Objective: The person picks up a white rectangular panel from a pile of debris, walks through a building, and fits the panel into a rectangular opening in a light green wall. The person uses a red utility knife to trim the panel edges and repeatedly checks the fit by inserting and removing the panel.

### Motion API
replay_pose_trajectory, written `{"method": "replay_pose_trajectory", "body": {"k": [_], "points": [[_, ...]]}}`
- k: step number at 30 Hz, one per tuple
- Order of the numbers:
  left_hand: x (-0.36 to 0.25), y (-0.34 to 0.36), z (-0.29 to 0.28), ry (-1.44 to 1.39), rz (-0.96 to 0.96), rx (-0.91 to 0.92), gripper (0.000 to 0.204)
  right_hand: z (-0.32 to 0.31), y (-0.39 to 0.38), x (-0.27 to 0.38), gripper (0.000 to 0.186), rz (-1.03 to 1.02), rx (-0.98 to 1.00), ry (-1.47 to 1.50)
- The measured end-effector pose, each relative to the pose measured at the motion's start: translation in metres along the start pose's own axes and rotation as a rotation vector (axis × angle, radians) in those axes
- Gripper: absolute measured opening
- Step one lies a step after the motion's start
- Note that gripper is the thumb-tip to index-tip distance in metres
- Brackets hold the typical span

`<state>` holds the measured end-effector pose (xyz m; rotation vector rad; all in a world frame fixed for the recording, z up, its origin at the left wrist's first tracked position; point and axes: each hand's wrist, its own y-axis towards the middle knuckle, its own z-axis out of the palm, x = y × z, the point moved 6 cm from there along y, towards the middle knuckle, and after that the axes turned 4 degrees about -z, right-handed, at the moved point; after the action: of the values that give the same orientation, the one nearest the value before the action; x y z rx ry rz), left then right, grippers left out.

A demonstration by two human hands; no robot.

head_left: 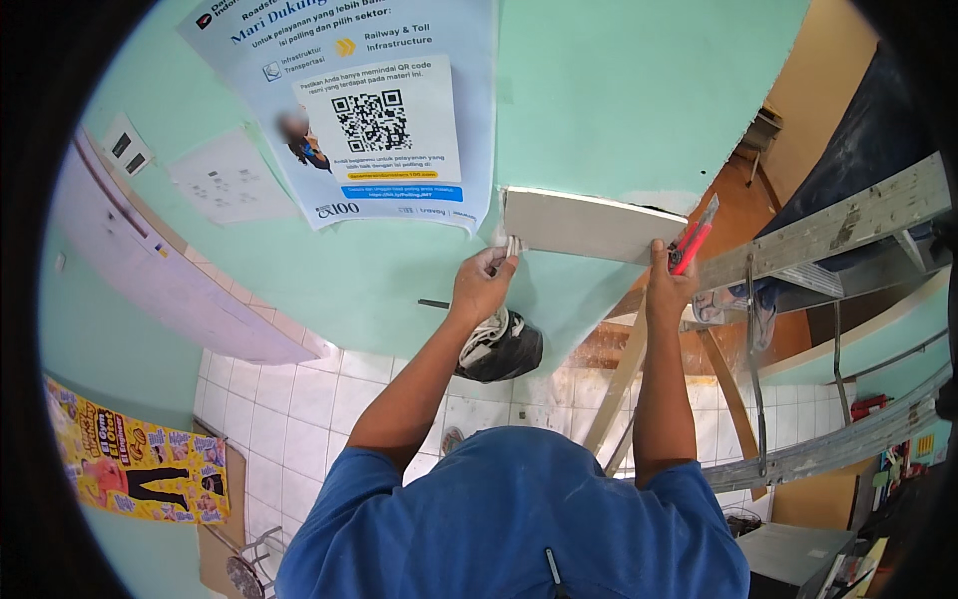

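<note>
A pale grey-white strip of board [594, 226], like plasterboard, lies against the green wall [639, 90]. A dark gap shows along its upper right edge. My right hand [671, 285] grips the lower right corner of the board, thumb on its face. That same hand also holds a red utility knife [691, 246], its blade end pointing up. At the lower left corner, my left hand [483, 284] is closed, pinching a small whitish piece [513, 247] whose kind I cannot make out. Whether this piece touches the board is unclear.
Right of me stands a metal ladder [853, 222], with another person's dark-trousered leg [848, 150] beside it. A dark bag [507, 349] is below my left hand, above the tiled floor [329, 384]. Wooden battens [621, 374] lean near my right forearm. A poster [399, 120] hangs upper left.
</note>
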<state>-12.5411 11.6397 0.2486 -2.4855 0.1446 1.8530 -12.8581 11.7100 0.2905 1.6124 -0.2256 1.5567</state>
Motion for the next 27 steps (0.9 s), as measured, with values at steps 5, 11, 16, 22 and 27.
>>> {"method": "replay_pose_trajectory", "body": {"k": [5, 11, 16, 22, 27], "points": [[-0.022, -0.010, -0.008, -0.156, 0.071, -0.197, 0.041, -0.003, 0.003, 0.000, 0.032, -0.038, 0.035, -0.005], [-0.037, 0.000, -0.016, -0.221, 0.092, -0.263, 0.039, 0.000, 0.002, 0.008, 0.034, -0.033, -0.012, 0.024], [-0.036, 0.005, -0.017, -0.220, 0.104, -0.228, 0.044, 0.004, 0.001, 0.030, 0.033, -0.124, -0.018, -0.061], [-0.043, -0.002, -0.025, -0.169, 0.121, -0.246, 0.042, 0.007, 0.001, 0.029, 0.033, -0.130, 0.003, -0.001], [-0.042, -0.003, -0.024, -0.159, 0.153, -0.327, 0.039, 0.006, 0.004, 0.021, 0.034, -0.103, 0.005, -0.011]]}}
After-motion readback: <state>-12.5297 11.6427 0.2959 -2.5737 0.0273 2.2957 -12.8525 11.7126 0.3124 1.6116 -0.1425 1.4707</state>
